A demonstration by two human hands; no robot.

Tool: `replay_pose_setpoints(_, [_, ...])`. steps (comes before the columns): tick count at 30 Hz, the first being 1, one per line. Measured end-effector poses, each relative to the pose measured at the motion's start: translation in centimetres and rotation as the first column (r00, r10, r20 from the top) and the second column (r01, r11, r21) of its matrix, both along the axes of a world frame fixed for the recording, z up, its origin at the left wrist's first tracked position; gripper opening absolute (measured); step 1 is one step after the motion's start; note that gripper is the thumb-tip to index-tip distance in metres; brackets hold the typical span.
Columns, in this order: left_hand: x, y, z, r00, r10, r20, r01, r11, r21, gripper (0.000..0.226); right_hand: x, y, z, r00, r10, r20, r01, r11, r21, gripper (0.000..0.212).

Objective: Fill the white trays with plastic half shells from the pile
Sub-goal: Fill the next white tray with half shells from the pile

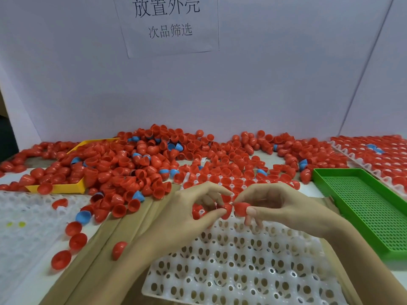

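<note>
Both hands (189,211) (271,208) pinching red shells (241,209), white tray (242,271)

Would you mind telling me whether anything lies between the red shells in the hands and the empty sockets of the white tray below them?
Nothing visible does. The left hand and right hand each pinch a red half shell directly above the white tray, whose near sockets lie open; only the hands' own fingers hang beneath the shells.
</note>
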State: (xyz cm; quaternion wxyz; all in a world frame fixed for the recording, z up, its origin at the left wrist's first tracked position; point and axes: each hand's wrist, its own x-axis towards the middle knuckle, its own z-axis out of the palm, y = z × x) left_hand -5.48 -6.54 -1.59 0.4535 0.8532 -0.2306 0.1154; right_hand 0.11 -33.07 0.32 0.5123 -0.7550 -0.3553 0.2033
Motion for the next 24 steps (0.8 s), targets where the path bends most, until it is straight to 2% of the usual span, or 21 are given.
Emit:
replay_pose_setpoints(3, [0.0,-0.3,0.1,1.0,-0.003,-0.02,0.001,0.996,-0.09,0.04,-0.1,-0.1,0.2,1.0,-0.008,-0.003,0.008,0.999,0.036,0.022])
replay_pose_setpoints(6, [0.1,-0.5,0.1,1.0,-0.009,-0.019,0.008,0.997,-0.078,0.051,-0.2,-0.4,0.3,1.0,-0.021,0.015,0.02,1.0,0.022,0.022])
replay_pose_setpoints(10, [0.2,-0.7,0.1,0.999,-0.009,-0.039,0.003,0.986,-0.168,0.029,-0.2,-0.4,0.3,0.999,-0.028,0.03,0.028,0.999,0.021,0.023])
replay_pose_setpoints(12, [0.2,-0.9,0.0,1.0,0.029,-0.011,-0.031,0.981,-0.19,0.025,0.0,-0.1,-0.2,0.998,-0.058,0.035,0.057,0.998,0.026,0.023])
replay_pose_setpoints(16, [0.4,-1.2,-0.6,0.976,0.14,0.167,-0.137,0.99,-0.033,0.022,0.5,0.0,-0.7,0.983,-0.183,0.002,0.182,0.982,0.048,0.022])
replay_pose_setpoints(18, [0.6,-1.2,-1.1,0.966,0.156,0.208,-0.17,0.984,0.051,0.022,0.7,-0.2,-0.7,0.971,-0.241,-0.014,0.241,0.968,0.067,0.02])
replay_pose_setpoints(24, [1.0,-1.0,-2.7,0.962,0.061,0.265,-0.133,0.955,0.264,0.014,1.0,-0.5,-0.9,0.939,-0.338,-0.057,0.343,0.935,0.096,0.021])
